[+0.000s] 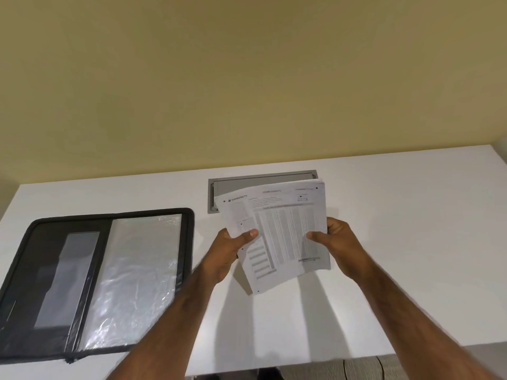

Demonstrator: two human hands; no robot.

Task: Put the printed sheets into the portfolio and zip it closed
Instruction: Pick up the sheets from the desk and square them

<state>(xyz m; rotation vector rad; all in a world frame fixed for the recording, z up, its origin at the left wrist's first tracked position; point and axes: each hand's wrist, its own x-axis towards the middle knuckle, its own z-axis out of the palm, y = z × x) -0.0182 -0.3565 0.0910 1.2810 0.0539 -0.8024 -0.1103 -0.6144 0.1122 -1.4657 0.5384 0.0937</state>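
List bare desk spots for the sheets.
Widest: white desktop right of the right hand, to its edge. Narrower: strip between the open black zip portfolio and the left hand. Crowded: centre, both hands holding printed white sheets near the grey rectangular hatch.

I see matt paper printed sheets [285,231], a black cloth-look portfolio [46,256], its plastic sleeve [137,283] glossy and crinkled, on a smooth matt table [397,242].

Only lettering in view is on the printed sheets [285,231]: a logo and capitalised word heads the left sheet, perhaps starting "Y", too blurred to read; table figures and other lines illegible.
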